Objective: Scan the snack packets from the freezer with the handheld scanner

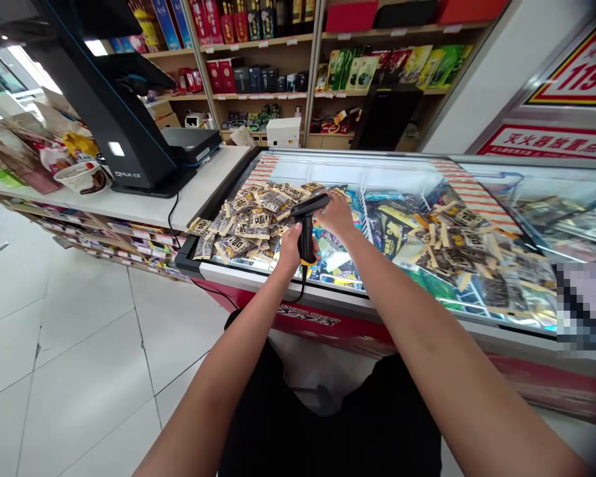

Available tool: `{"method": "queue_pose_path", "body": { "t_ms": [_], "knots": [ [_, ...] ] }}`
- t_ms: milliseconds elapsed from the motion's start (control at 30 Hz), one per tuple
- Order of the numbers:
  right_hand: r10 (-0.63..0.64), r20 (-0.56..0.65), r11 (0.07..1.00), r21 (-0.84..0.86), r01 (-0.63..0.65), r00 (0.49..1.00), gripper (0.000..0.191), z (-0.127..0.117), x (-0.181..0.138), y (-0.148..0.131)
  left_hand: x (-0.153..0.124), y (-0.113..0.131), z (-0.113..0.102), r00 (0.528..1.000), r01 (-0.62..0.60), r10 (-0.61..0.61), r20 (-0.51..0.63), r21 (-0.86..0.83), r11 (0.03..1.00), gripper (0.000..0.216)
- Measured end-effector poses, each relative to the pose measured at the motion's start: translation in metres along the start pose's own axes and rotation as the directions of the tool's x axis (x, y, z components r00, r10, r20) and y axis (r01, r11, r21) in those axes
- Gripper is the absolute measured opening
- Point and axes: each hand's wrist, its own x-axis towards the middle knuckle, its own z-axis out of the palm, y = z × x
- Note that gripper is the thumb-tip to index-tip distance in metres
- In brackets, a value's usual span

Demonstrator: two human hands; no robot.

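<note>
A black barcode scanner [306, 240] with yellow trim and a cable is gripped by its handle in my left hand [291, 246]. My right hand [338, 213] is at the far right end of the scanner's head, its fingers curled about it; their tips are partly hidden. Both hands are above the glass top of a chest freezer [322, 283]. Just left of them lies a heap of small snack packets [251, 222] with cream and dark printing. A second heap of similar packets [461, 242] is spread farther right on the glass.
A black checkout terminal [129, 132] stands on the white counter [198, 199] at left, with a paper tub [82, 177] beside it. Shelves of boxes and bottles [263, 40] line the back. Colourful frozen goods [392, 228] show through the glass. The scanner's cable hangs over the freezer's front.
</note>
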Motion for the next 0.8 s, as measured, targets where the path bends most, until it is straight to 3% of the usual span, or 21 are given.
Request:
{"method": "queue_pose_path", "body": {
  "t_ms": [167,433,533,600,667,733,800],
  "knots": [
    [0.024,-0.042,0.999,-0.026,-0.025,0.999,0.069,-0.006,-0.001,0.017,0.003,-0.002,0.003,1.0,0.016,-0.016,0.002,-0.004,1.0,0.076],
    [0.058,0.182,0.997,-0.052,-0.049,0.982,0.074,-0.038,-0.021,0.057,-0.001,0.002,0.002,0.999,0.03,-0.03,0.011,0.014,0.999,0.076],
    [0.026,0.08,0.999,0.026,-0.029,0.996,0.055,-0.045,-0.041,0.063,-0.003,0.003,0.002,0.999,0.033,-0.033,0.007,0.014,0.999,0.075],
    [0.058,-0.02,0.977,0.207,-0.053,0.998,0.045,-0.048,-0.053,0.064,-0.004,0.004,0.002,0.999,0.019,-0.02,0.025,0.026,0.999,0.077],
    [0.204,-0.072,0.856,0.496,-0.142,0.976,0.044,-0.052,-0.062,0.063,-0.006,0.005,0.002,0.999,0.0,-0.001,0.042,0.044,0.999,0.079],
    [0.35,-0.019,0.589,0.782,-0.204,0.937,0.05,-0.055,-0.069,0.061,-0.008,0.007,0.002,0.999,-0.008,0.005,0.05,0.06,0.998,0.079],
    [0.396,0.075,0.294,0.934,-0.204,0.915,0.057,-0.058,-0.075,0.058,-0.01,0.008,0.002,0.998,-0.002,-0.003,0.069,0.061,0.998,0.078]
  ]
}}
